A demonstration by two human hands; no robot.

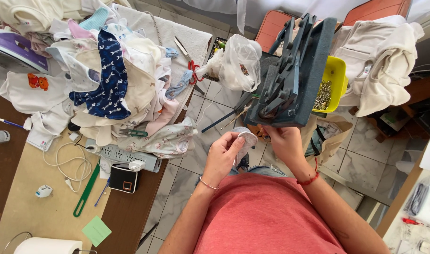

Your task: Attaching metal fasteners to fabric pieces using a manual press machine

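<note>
Pale marbled floor tiles [210,117] lie beside a brown wooden table [130,211] in bright daylight.

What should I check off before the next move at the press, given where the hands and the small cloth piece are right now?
1. Left hand pinches the small patterned cloth piece: ok.
2. Right hand sits at the base of the dark hand press: ok.
3. Cloth piece seated under the press head: not ok, it is held in front of the press base.
4. Yellow tray of small metal parts within reach beside the press: ok.
5. A metal part already loaded in the press: cannot tell.
6. Fingers clear of the press head: ok, both hands are below it.
</note>
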